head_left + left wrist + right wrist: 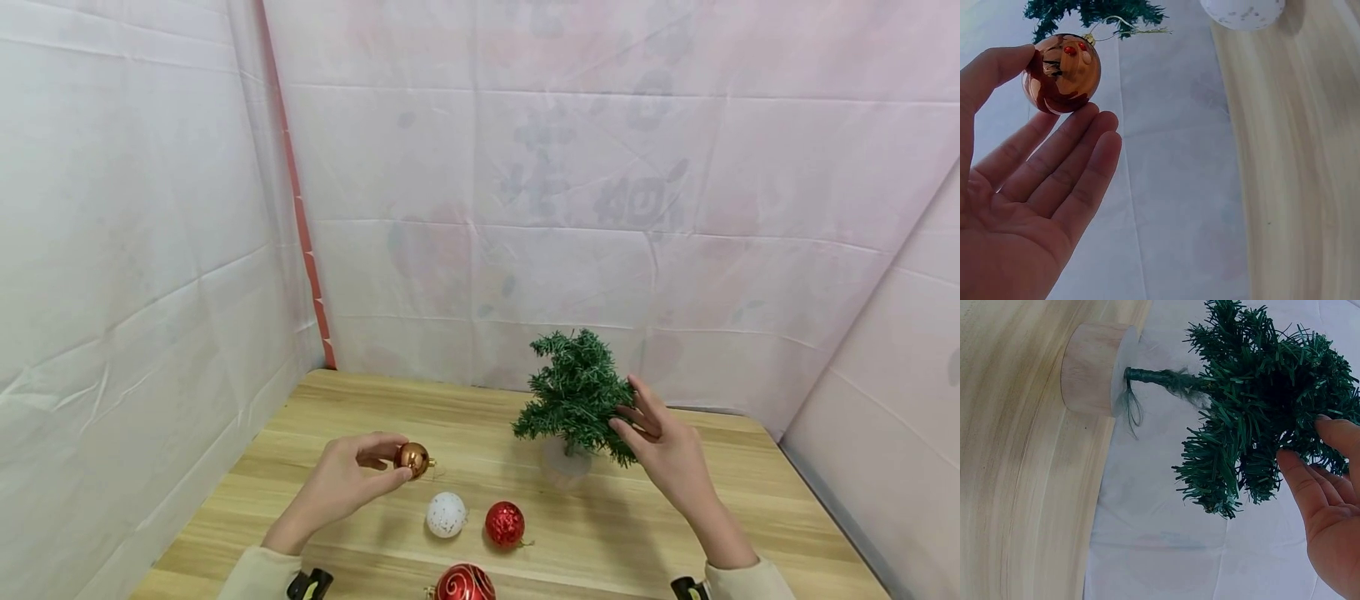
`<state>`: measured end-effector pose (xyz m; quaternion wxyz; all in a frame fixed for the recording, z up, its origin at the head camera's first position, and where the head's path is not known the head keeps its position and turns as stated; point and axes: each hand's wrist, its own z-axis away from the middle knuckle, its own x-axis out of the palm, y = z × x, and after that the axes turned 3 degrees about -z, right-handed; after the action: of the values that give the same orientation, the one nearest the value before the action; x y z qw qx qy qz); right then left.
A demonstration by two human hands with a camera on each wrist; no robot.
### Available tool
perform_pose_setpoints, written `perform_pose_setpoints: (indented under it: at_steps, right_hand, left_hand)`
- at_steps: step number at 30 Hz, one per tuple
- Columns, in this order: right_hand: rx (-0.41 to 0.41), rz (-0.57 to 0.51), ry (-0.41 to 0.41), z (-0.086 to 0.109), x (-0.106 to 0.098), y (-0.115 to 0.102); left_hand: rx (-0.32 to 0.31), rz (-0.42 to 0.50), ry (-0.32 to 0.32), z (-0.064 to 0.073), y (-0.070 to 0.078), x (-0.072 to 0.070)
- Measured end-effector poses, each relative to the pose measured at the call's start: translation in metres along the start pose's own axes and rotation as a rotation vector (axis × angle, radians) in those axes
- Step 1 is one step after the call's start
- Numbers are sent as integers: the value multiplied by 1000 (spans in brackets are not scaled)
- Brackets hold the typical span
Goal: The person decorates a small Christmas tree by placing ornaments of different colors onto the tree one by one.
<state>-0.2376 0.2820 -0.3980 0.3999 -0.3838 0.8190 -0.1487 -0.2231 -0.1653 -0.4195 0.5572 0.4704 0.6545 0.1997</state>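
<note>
A shiny copper-coloured Christmas bauble is pinched between the thumb and fingers of my left hand, just over the table. Its gold cap and thread loop point toward the tree. My right hand has hold of branches on the right side of a small green artificial Christmas tree, thumb and fingers on either side of them; some fingertips are hidden in the needles. Upright on the table, the tree stands on a round pale wooden base.
On the wooden table in front of the tree lie a white speckled bauble, a red glittery bauble and a red bauble with gold swirls, cut off by the lower edge. Pale cloth hangs behind and at both sides.
</note>
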Motion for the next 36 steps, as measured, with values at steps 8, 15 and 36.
perform_pose_setpoints:
  at_steps: [8,15,36]
  right_hand:
    - [6,-6,2,0,0,-1]
    - [3,-20,1,1,0,-1]
    - [-11,-5,14,0,2,0]
  left_hand:
    - [39,-6,13,-7,8,1]
    - [127,-17,30,-15,20,6]
    - [207,10,35,-32,48,23]
